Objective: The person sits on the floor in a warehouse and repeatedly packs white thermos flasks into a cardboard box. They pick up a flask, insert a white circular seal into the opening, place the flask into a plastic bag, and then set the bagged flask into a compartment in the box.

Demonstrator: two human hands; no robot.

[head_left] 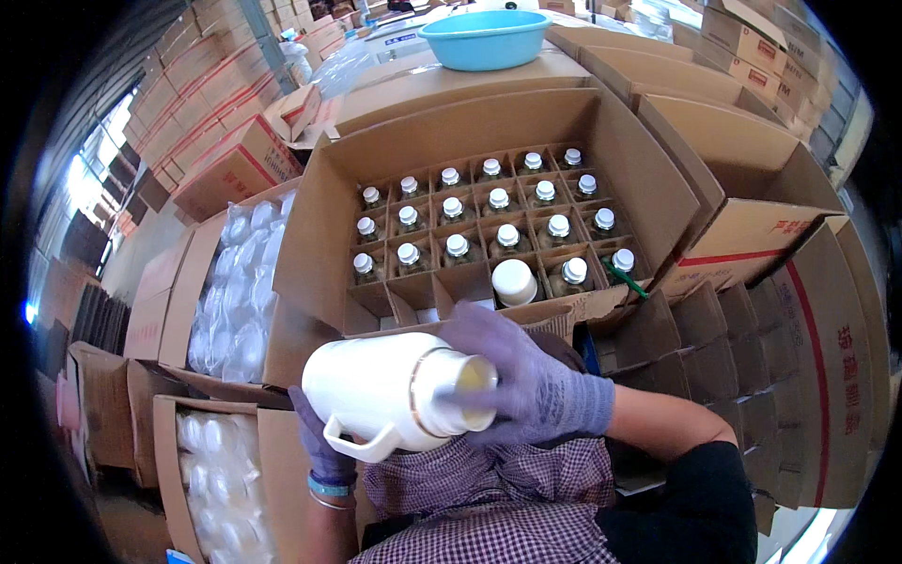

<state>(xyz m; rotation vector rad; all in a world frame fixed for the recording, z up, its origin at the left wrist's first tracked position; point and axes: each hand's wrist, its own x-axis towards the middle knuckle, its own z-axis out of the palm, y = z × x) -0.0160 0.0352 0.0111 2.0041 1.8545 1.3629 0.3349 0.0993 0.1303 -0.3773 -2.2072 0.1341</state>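
A white vacuum jug (371,381) with a side handle lies tilted in front of me, its uncapped mouth pointing right. My left hand (324,442), in a purple glove, grips it from behind and below at its base end; the jug hides most of those fingers. Across the jug's neck and mouth lies my gloved right hand (531,381), its fingers smeared by motion. Just beyond stands a divided carton (470,122) holding rows of clear bottles with white caps (507,235). One front compartment holds a thing with a wider white top (514,282).
Left are cartons of clear plastic-wrapped pieces (235,291). A blue basin (486,39) rests on a carton at the back. To the right stand open cartons (733,230) and cardboard dividers (709,324). A green strip (627,279) sticks out at the bottle carton's edge.
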